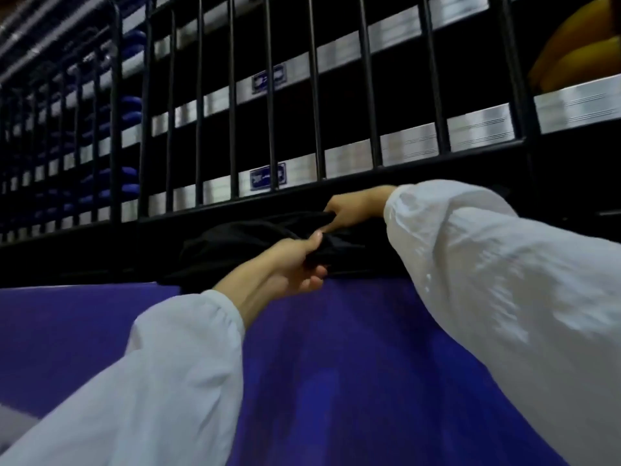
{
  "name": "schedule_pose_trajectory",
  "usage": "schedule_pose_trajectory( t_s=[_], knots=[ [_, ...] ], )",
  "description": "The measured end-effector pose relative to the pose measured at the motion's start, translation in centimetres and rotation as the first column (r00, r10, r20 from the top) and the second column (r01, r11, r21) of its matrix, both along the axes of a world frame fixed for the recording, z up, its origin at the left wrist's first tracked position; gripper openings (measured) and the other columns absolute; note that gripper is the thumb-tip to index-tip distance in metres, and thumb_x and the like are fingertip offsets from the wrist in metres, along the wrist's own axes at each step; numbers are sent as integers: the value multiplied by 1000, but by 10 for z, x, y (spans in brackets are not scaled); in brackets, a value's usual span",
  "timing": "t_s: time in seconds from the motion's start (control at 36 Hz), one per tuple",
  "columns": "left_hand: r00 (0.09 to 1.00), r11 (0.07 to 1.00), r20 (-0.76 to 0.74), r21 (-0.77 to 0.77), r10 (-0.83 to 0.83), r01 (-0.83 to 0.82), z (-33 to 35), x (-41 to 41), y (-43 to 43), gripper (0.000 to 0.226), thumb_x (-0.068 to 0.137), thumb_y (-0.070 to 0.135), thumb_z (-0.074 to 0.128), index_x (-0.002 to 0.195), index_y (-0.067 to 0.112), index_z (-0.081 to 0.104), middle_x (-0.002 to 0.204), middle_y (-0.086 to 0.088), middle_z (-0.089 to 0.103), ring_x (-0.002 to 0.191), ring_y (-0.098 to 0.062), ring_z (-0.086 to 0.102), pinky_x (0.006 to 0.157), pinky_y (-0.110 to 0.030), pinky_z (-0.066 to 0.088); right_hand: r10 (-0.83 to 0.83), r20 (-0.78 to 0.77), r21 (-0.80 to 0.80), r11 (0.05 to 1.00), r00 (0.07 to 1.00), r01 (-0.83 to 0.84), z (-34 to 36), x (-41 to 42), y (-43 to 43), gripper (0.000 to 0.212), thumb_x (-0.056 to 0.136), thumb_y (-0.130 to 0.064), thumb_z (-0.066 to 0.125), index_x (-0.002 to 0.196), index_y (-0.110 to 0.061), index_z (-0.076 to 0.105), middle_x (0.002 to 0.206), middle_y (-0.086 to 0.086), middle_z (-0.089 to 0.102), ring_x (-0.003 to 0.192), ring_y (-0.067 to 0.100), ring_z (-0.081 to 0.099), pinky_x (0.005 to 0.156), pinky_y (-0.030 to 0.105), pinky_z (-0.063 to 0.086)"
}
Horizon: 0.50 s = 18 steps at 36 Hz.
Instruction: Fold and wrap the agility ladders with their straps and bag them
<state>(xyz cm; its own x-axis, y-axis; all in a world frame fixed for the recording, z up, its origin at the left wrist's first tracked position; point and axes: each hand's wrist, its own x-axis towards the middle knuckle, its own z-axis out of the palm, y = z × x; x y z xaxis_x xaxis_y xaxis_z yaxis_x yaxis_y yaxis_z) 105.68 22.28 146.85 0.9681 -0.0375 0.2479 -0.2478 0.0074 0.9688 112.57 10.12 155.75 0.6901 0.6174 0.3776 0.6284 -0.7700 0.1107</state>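
A black fabric bag (235, 243) lies crumpled at the far edge of the purple surface (336, 364), just under the barred rack. My left hand (295, 264) grips a bunched fold of the bag near its middle. My right hand (353, 210) holds the bag's upper right edge, fingers curled on the cloth. Both arms wear white sleeves. No ladder rungs or straps show; whatever the bag holds is hidden.
A black metal rack with vertical bars (316, 95) and silver shelf edges rises right behind the bag. Blue label plates (267, 176) sit on the shelves. Blue rings (129, 105) are stacked at left, and a yellow object (578, 45) sits top right.
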Motion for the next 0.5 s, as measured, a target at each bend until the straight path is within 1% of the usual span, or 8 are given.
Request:
schedule_pose_trajectory(
  t_s=[0.06,0.14,0.19,0.25,0.31,0.36,0.42,0.5],
  knots=[
    [995,979,30,175,99,-103,4,36,1,29,100,37,46,84,14,51,65,-5,51,35,-5,37,35,-11,28,5,-5,24,1000,1000,-5,-2,35,-1,35,96,-30,57,105,3,66,87,5,58,78,15,52,55,16,37],
    [942,806,149,489,301,-335,14,76,5,30,92,39,61,77,14,55,53,0,53,34,-6,39,37,-11,29,7,0,58,998,1000,-7,-14,75,-3,26,95,-24,60,104,0,67,85,4,59,77,15,54,53,13,38],
    [860,504,340,704,380,-500,23,96,7,28,84,40,71,88,14,62,56,2,57,45,-8,52,44,-17,37,-20,20,42,999,1000,20,-26,97,-3,33,95,-27,60,115,-2,65,97,9,63,88,23,59,61,19,38],
    [725,53,563,774,397,-631,33,110,4,41,78,51,72,94,16,56,79,1,60,74,-16,58,64,-27,43,-38,37,7,999,999,37,-36,117,-3,36,96,-28,59,123,-5,61,112,14,65,102,29,61,75,23,38],
    [693,-133,612,778,382,-614,40,124,1,47,76,58,71,99,20,54,95,-1,60,93,-22,60,75,-33,46,-39,40,9,999,998,39,-43,130,-1,35,96,-28,58,123,-5,60,119,15,64,109,31,60,80,27,39],
    [749,-95,536,832,390,-546,43,140,2,55,77,58,70,112,16,58,106,-4,62,103,-26,61,86,-36,50,-51,36,15,999,998,51,-48,136,2,33,97,-26,55,124,-6,58,124,14,62,112,30,59,88,31,41],
    [823,39,417,884,385,-465,41,154,6,57,81,54,68,118,12,59,105,-5,62,103,-26,61,87,-34,50,-81,3,7,997,997,81,-52,141,4,31,100,-20,48,126,-6,54,128,14,59,113,29,57,90,30,39],
    [857,137,357,892,372,-431,36,166,12,51,81,56,67,107,12,60,99,-4,61,98,-24,61,86,-33,51,-123,-87,-13,992,989,122,-53,142,6,30,102,-16,41,127,-4,53,128,14,58,102,25,55,83,25,34]
  ],
)
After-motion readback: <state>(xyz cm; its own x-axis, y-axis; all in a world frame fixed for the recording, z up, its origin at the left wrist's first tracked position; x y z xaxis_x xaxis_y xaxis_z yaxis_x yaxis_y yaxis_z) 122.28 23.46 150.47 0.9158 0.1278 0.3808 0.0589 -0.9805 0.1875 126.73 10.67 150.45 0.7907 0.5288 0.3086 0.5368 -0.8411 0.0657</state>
